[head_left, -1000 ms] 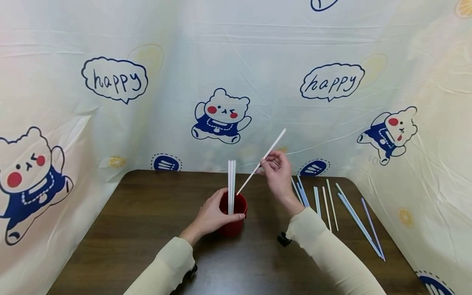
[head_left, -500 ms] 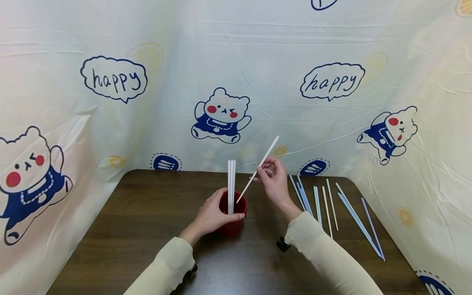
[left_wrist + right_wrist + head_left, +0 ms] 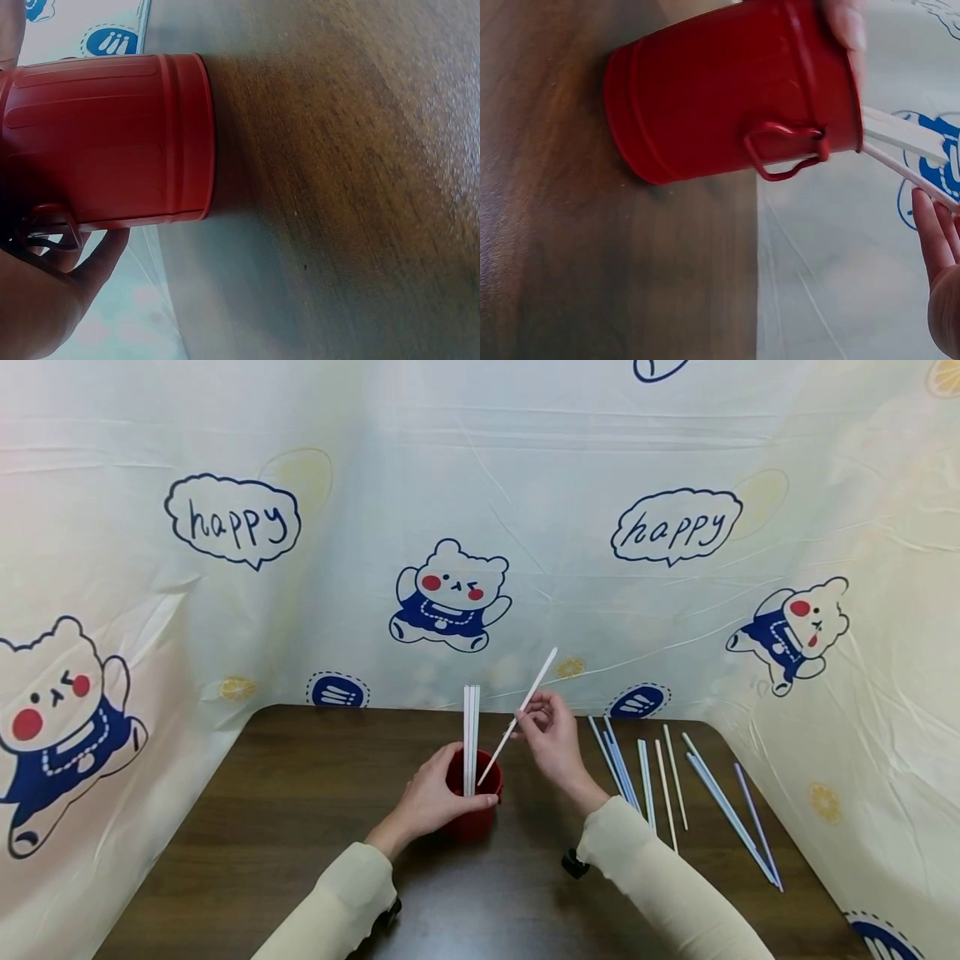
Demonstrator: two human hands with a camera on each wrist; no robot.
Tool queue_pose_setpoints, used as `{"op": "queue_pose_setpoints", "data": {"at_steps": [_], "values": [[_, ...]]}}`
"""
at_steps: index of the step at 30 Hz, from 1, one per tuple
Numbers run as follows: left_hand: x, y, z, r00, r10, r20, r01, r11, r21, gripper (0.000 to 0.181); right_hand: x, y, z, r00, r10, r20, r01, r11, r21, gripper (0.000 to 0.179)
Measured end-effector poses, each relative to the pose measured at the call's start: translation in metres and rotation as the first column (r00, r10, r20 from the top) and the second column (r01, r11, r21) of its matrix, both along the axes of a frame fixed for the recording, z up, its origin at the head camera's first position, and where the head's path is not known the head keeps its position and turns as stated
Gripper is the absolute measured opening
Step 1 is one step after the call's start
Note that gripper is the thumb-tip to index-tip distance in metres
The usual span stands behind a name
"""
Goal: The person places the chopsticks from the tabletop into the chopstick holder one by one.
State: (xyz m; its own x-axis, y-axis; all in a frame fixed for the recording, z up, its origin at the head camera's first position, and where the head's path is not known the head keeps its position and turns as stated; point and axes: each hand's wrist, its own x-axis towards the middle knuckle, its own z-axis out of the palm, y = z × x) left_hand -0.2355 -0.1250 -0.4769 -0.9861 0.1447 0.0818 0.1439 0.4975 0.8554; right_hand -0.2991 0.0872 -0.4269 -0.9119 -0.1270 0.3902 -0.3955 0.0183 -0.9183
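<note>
Left hand (image 3: pixel 429 800) grips the red bucket (image 3: pixel 472 806) standing mid-desk (image 3: pixel 262 827), white straws (image 3: pixel 470 735) upright inside. Right hand (image 3: pixel 551 745) pinches a tilted white straw (image 3: pixel 525 703), lower end inside the bucket's rim. Loose pastel straws (image 3: pixel 675 777) lie further right.

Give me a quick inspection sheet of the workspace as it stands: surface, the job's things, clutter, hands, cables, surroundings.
Surface: dark wooden table, no spills seen.
Job's things: red cup upright, white straws standing in it; a tilted white straw with its lower end at the cup's mouth.
Clutter: loose straws lying on the table right of the cup.
Hands: left hand grips the cup; right hand pinches the tilted straw.
Cables: nothing seen.
Surroundings: cartoon bear sheet printed "happy" draped behind and at both sides.
</note>
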Motion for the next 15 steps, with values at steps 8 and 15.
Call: {"op": "queue_pose_setpoints", "data": {"at_steps": [8,15], "values": [[0.000,0.000,0.000,1.000,0.002,-0.015,-0.002,1.000,-0.010,0.085,0.006,-0.011,-0.017,0.993,0.029,-0.115,0.003,0.964,0.266,0.024],[0.001,0.001,0.002,0.999,0.012,-0.032,-0.012,1.000,-0.012,0.087,0.009,-0.016,-0.031,0.985,0.158,-0.074,-0.112,0.899,0.424,0.017]]}}
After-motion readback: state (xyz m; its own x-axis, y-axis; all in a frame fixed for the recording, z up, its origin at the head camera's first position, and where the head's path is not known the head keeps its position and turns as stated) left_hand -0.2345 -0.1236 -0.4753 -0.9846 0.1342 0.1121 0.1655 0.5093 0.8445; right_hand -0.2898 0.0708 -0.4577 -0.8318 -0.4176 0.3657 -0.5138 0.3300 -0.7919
